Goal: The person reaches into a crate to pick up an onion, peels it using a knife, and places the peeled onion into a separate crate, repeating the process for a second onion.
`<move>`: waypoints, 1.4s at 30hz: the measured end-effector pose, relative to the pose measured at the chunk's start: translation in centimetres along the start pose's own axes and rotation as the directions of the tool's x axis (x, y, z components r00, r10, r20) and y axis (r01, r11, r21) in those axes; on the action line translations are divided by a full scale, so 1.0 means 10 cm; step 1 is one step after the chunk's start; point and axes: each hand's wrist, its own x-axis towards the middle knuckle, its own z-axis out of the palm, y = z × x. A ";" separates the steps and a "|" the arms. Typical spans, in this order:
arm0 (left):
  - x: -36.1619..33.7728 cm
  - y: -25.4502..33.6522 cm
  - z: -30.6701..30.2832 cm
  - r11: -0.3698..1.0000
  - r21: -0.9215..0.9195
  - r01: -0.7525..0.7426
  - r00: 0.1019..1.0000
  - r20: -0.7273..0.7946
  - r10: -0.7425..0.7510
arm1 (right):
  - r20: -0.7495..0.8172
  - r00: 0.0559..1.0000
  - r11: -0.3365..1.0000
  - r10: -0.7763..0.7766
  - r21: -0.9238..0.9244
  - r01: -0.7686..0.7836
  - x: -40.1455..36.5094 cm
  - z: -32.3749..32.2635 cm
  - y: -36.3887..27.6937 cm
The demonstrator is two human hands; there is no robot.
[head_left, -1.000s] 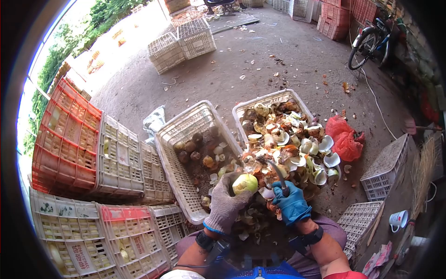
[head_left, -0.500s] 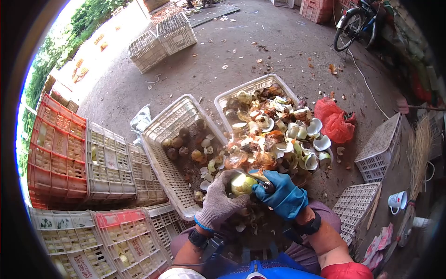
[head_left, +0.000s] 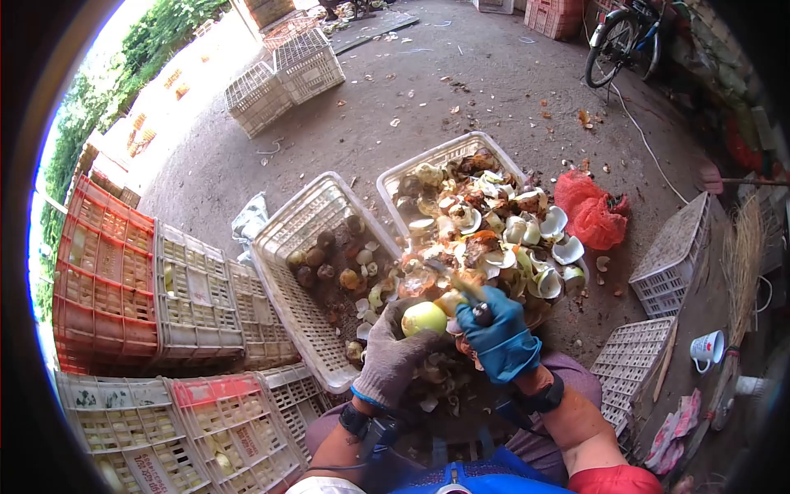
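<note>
My left hand [head_left: 393, 352], in a grey knit glove, is closed around a pale green, peeled-looking onion [head_left: 424, 319]. My right hand [head_left: 499, 336], in a blue rubber glove, grips a small knife [head_left: 482, 314] with a dark handle; its blade is smeared by motion and points up and away. A yellowish piece lies between the onion and the blue glove, too blurred to name. Just beyond my hands, peels and cut outer layers [head_left: 494, 247] are heaped over the right crate [head_left: 448, 148]. Several brown, unpeeled onions [head_left: 315, 256] sit in the left crate [head_left: 317, 191].
Stacked crates, one red [head_left: 107, 272] and others white [head_left: 197, 288], hold pale onions on my left. A red mesh bag [head_left: 592, 216] lies right of the peels. At right are a white crate [head_left: 671, 255], a mug [head_left: 706, 350] and a broom [head_left: 745, 272]. A bicycle [head_left: 621, 45] stands behind.
My right hand has drawn slightly away from the onion with the knife, whose blade has swung upward. The onion has turned in my left hand and shows more of its smooth pale side.
</note>
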 end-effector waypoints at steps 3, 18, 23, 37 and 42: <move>0.01 -0.01 -0.07 0.936 -0.345 0.075 0.995 0.089 -0.047 | 0.025 0.995 0.995 0.093 -0.035 -0.092 0.10 -0.08 0.12; 0.03 0.00 -0.17 0.828 -0.548 -0.120 0.983 0.052 0.176 | 0.136 0.955 0.901 -0.264 -0.318 0.295 -0.02 0.05 0.11; 0.07 -0.18 -0.30 0.665 -0.747 0.027 0.995 0.082 0.051 | 0.122 0.949 0.865 -0.290 -0.392 0.314 -0.06 0.11 0.12; -0.04 0.00 -0.08 0.728 -0.683 -0.050 0.997 0.013 0.080 | 0.025 0.979 0.926 -0.203 -0.321 0.200 -0.02 0.18 0.38; -0.02 0.06 -0.10 0.727 -0.682 -0.083 0.986 0.048 0.157 | 0.154 0.987 0.998 0.041 0.048 -0.049 -0.08 0.22 0.35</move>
